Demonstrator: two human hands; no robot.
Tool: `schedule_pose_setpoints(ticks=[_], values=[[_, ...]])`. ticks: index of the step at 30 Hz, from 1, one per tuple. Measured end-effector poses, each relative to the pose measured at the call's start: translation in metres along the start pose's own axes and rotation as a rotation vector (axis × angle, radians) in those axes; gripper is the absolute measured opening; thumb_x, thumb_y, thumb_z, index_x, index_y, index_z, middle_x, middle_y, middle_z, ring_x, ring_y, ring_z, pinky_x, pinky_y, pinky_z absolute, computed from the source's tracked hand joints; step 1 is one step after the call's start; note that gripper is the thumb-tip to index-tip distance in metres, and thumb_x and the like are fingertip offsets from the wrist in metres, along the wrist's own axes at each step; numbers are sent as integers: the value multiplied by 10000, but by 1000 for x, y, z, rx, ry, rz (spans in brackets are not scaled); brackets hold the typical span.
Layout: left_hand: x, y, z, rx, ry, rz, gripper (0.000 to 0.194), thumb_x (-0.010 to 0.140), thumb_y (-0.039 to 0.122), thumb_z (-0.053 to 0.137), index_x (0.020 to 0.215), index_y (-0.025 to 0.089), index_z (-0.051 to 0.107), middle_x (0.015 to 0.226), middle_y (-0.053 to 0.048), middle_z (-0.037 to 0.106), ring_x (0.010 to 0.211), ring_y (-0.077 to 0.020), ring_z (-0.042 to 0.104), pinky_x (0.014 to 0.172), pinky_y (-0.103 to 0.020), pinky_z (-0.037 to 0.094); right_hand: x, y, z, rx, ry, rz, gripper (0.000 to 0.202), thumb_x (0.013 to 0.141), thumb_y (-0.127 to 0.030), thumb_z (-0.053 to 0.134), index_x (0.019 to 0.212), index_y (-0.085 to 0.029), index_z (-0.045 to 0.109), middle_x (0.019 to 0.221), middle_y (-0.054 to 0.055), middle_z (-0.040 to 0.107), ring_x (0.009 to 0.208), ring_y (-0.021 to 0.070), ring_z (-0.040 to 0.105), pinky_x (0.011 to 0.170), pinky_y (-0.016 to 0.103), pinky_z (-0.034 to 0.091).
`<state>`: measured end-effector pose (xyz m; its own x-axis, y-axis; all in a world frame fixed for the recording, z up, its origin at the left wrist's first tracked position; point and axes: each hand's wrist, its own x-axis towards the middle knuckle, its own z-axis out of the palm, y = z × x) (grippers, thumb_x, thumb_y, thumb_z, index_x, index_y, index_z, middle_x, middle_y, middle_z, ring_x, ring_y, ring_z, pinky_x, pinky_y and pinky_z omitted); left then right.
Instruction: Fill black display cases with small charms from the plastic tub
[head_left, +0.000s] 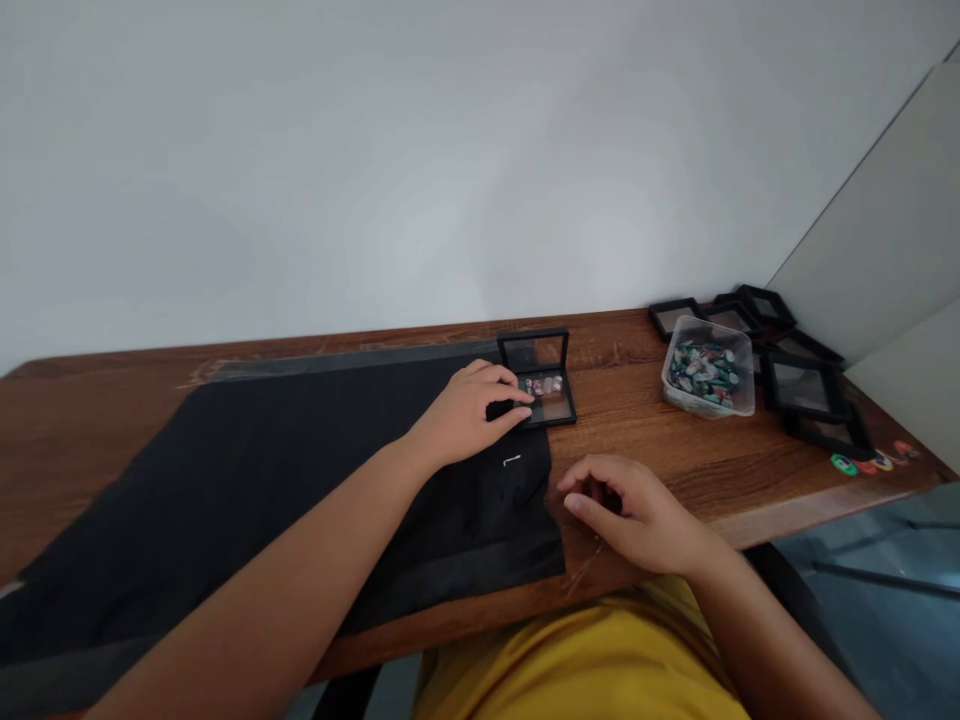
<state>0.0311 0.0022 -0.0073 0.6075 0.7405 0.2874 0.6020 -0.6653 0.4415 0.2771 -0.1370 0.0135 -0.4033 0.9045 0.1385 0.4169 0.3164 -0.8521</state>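
Observation:
A small black display case stands with its clear lid raised at the right end of a black cloth. Several pink and pale polished stones lie in a row inside it. My left hand reaches over the case's left side, thumb and forefinger bent close together at the stones; whatever is between the tips is too small to make out. Loosely curled on the bare wood beside the cloth, my right hand shows a gap between thumb and forefinger and nothing visible in it.
To the right, a clear plastic tub holds many mixed stones. Several black cases lie around and behind it. Small round stickers sit near the wooden table's right corner. A white wall rises behind.

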Motion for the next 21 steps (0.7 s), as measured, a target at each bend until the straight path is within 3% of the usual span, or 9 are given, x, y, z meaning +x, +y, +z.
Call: schedule_pose_setpoints(ticks=[21], values=[[3, -2, 6, -97, 103, 15, 273, 878, 528, 766, 943, 272, 834, 998, -52, 795, 976, -242, 659, 953, -428, 534, 0, 0, -1, -7, 5, -14, 137, 992, -276, 597, 981, -189, 702, 896, 37, 739, 780, 153, 635, 721, 273, 469]])
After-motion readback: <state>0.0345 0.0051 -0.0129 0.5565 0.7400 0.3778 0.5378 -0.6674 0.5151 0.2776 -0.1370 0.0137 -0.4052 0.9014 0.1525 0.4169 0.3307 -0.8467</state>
